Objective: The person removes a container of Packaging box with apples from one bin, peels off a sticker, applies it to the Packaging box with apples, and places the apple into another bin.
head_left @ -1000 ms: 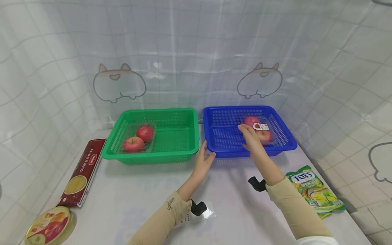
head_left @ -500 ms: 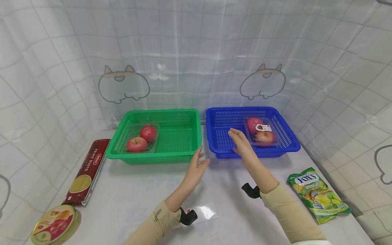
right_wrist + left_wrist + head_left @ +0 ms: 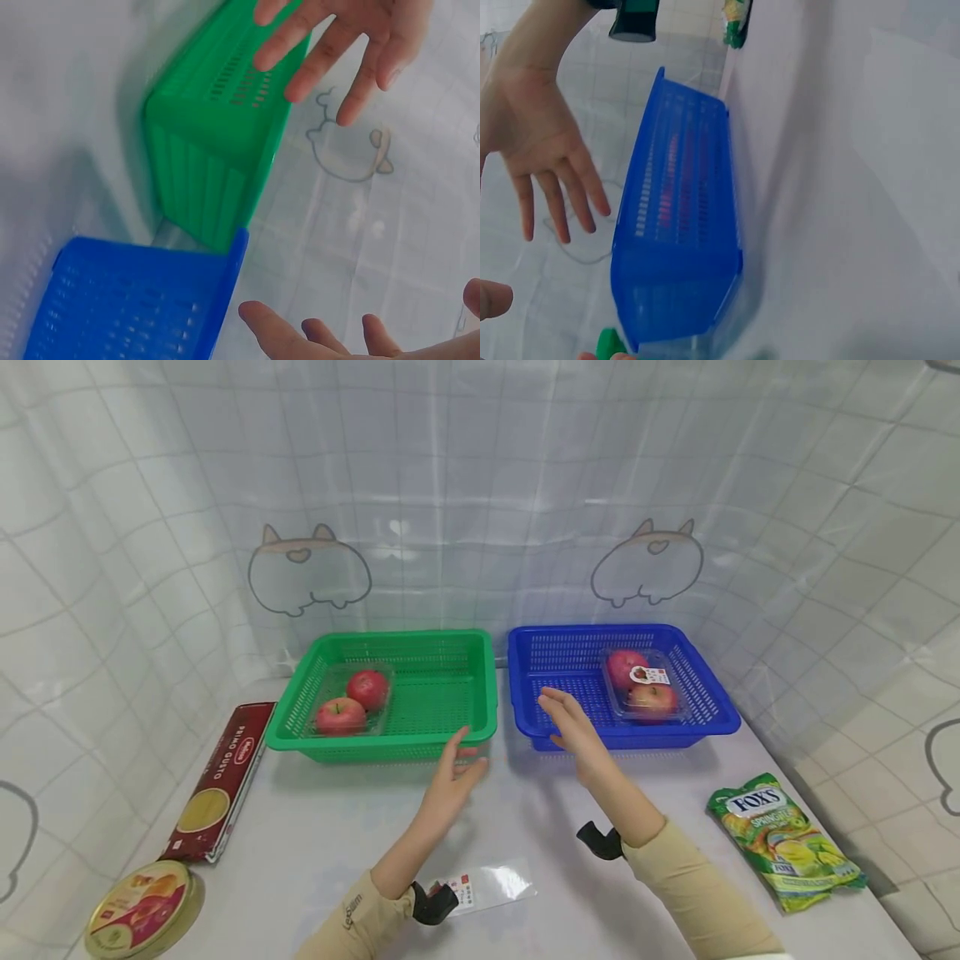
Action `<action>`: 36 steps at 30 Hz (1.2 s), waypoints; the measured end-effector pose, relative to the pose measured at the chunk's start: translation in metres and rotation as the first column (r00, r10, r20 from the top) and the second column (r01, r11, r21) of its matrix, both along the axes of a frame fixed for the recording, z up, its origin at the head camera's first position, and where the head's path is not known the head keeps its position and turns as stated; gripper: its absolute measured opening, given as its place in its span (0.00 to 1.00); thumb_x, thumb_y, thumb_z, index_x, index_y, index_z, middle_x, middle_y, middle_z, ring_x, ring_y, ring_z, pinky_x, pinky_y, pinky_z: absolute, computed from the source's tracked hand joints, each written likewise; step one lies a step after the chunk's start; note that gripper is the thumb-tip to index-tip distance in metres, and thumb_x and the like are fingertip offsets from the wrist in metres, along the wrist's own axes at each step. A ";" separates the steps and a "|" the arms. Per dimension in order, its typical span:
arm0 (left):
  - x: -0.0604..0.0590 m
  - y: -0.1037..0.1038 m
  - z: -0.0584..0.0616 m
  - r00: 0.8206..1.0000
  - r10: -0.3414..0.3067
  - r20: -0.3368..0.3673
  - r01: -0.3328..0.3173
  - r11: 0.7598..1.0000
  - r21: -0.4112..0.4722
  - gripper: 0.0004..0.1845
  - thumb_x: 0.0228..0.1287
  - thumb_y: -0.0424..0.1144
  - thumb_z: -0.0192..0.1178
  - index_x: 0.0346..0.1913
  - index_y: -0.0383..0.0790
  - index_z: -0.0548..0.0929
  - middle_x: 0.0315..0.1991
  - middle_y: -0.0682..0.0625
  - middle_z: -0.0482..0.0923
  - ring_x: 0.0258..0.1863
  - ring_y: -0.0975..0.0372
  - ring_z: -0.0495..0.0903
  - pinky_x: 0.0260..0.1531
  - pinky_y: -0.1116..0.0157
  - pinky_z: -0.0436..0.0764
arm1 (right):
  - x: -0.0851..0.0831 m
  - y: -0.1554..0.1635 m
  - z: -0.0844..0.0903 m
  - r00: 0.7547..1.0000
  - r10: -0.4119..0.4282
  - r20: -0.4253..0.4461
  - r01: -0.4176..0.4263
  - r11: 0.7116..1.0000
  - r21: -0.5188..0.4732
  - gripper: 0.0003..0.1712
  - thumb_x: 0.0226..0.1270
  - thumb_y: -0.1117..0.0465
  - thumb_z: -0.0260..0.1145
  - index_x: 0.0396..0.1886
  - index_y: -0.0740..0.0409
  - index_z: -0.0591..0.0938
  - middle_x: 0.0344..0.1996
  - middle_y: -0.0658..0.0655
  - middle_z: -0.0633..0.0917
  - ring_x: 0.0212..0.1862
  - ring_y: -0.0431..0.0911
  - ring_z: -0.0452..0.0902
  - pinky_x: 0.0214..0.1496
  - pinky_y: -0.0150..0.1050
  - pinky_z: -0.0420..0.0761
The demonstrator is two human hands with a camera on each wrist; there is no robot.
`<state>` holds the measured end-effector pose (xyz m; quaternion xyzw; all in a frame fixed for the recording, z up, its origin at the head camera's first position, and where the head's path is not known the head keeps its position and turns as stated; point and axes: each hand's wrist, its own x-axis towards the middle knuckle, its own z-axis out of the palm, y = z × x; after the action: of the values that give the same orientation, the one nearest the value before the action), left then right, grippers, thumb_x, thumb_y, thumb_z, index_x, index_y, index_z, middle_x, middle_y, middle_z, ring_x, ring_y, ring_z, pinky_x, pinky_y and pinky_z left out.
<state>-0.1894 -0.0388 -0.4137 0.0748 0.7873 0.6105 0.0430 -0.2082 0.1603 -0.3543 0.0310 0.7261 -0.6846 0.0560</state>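
My left hand (image 3: 448, 781) hovers near the front right corner of the green basket (image 3: 382, 742), fingers spread and holding nothing. My right hand (image 3: 581, 735) is held over the front left edge of the blue basket (image 3: 630, 739), likewise with nothing in it. Inside the green basket, at its left end, lies a clear pack with two apples (image 3: 341, 717). Another clear two-apple pack, bearing a white label (image 3: 651, 675), sits in the right part of the blue basket. The right wrist view shows the straight fingers of both hands apart from the baskets.
Along the left lie a dark red pasta pack (image 3: 221, 781) and a round tin (image 3: 142, 910). A green FOX'S candy bag (image 3: 783, 839) lies at the right. Flat clear plastic with a printed label (image 3: 495, 885) is on the white table near the left wrist. Curtains surround the table.
Both hands have drawn back toward the person and to the left, the right one away from the apple pack in the blue basket. The packs stay in their baskets.
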 end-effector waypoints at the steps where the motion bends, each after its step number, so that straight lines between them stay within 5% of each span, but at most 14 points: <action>1: 0.000 -0.003 0.000 1.000 0.010 0.001 -0.010 1.000 -0.008 0.33 0.66 0.44 0.54 0.71 0.46 0.54 0.57 0.38 0.68 0.53 0.46 0.71 0.41 0.54 0.77 | 0.000 -0.002 0.000 1.000 0.000 0.003 0.000 1.000 0.000 0.31 0.69 0.47 0.51 0.67 0.54 0.61 0.68 0.58 0.60 0.70 0.56 0.49 0.68 0.56 0.54; 14: 0.008 -0.047 0.006 0.991 0.130 0.030 -0.124 0.978 -0.169 0.38 0.62 0.54 0.56 0.71 0.47 0.54 0.56 0.40 0.69 0.54 0.48 0.71 0.44 0.52 0.75 | 0.006 -0.025 -0.013 0.999 0.019 -0.047 -0.017 0.999 0.040 0.31 0.68 0.48 0.54 0.67 0.53 0.61 0.67 0.61 0.60 0.67 0.55 0.55 0.66 0.55 0.57; 22: 0.012 -0.070 0.011 0.983 0.178 0.033 -0.171 0.972 -0.160 0.37 0.65 0.53 0.54 0.71 0.45 0.52 0.57 0.39 0.68 0.55 0.47 0.69 0.44 0.52 0.74 | 0.007 -0.040 -0.019 0.989 0.046 -0.137 -0.036 0.996 0.075 0.32 0.67 0.48 0.56 0.68 0.51 0.61 0.68 0.60 0.60 0.70 0.56 0.48 0.66 0.60 0.53; 36: 0.011 -0.103 0.011 0.959 0.278 0.047 -0.265 0.947 -0.184 0.38 0.65 0.56 0.51 0.72 0.46 0.50 0.57 0.41 0.67 0.54 0.49 0.70 0.43 0.56 0.72 | 0.000 -0.073 -0.029 0.950 0.158 -0.268 -0.137 0.986 0.096 0.33 0.69 0.53 0.55 0.70 0.53 0.57 0.70 0.58 0.56 0.71 0.55 0.45 0.70 0.53 0.49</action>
<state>-0.1780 -0.1414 -0.4031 -0.0604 0.8388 0.5411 -0.0067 -0.2080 0.0874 -0.3836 -0.1165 0.7529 -0.6477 0.0047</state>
